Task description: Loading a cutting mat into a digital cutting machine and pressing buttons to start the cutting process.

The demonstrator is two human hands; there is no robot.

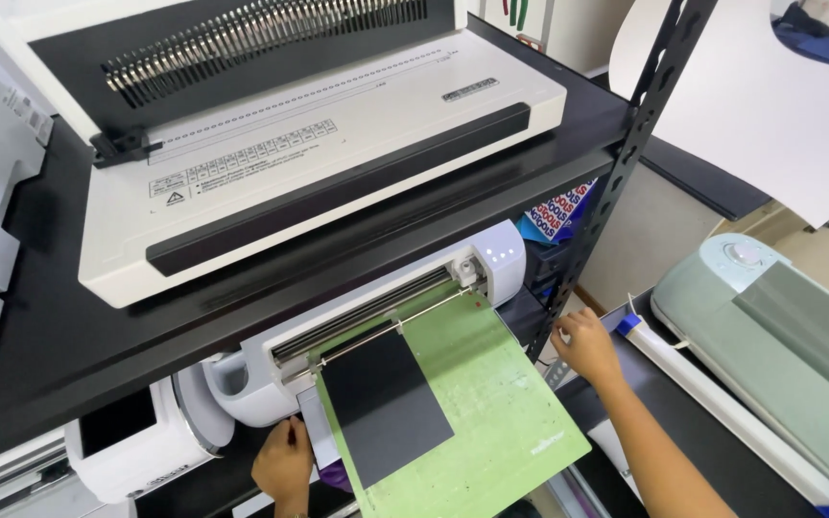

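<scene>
A white cutting machine point(357, 317) sits on the lower shelf, with a green cutting mat point(491, 403) sticking out of its slot towards me. A dark grey sheet point(381, 403) lies stuck on the mat's left half. My left hand point(283, 465) rests at the machine's front tray, just left of the mat's near corner, holding nothing. My right hand point(587, 345) is to the right of the mat, fingers spread near the black shelf upright point(616, 182), and grips nothing.
A white and black comb binding machine point(299, 134) fills the black upper shelf point(69, 355). A pale green cutting machine point(779, 336) stands at the right on a black surface. Another white device point(136, 441) sits lower left. A white sheet point(750, 105) hangs upper right.
</scene>
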